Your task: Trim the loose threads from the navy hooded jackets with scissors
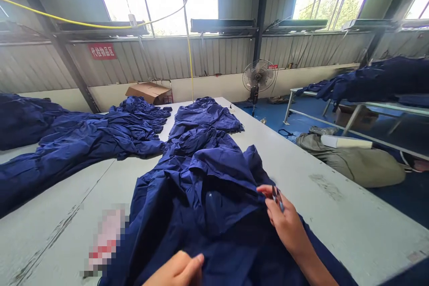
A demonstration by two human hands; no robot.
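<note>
A navy blue garment (pixel 231 246) lies spread and rumpled on the table before me, with a raised fold gaping open near its middle. My right hand (pixel 283 216) is at the right end of that fold. Small thread snips (pixel 278 199) sit in its curled fingers, blades pointing up, while the fingertips touch the cloth's edge. Low in the view, my left hand (pixel 179 270) is closed over the near part of the garment, thumb against the curled fingers. The cloth under it is mostly hidden by the hand.
Navy garments (pixel 90 138) are heaped along the left, and another navy pile (pixel 208 114) lies farther up the white table (pixel 301 178). A floor fan (pixel 258 76) and a cardboard box (pixel 149 92) stand beyond. To the right are a loaded rack (pixel 358 107) and an olive sack (pixel 362 163).
</note>
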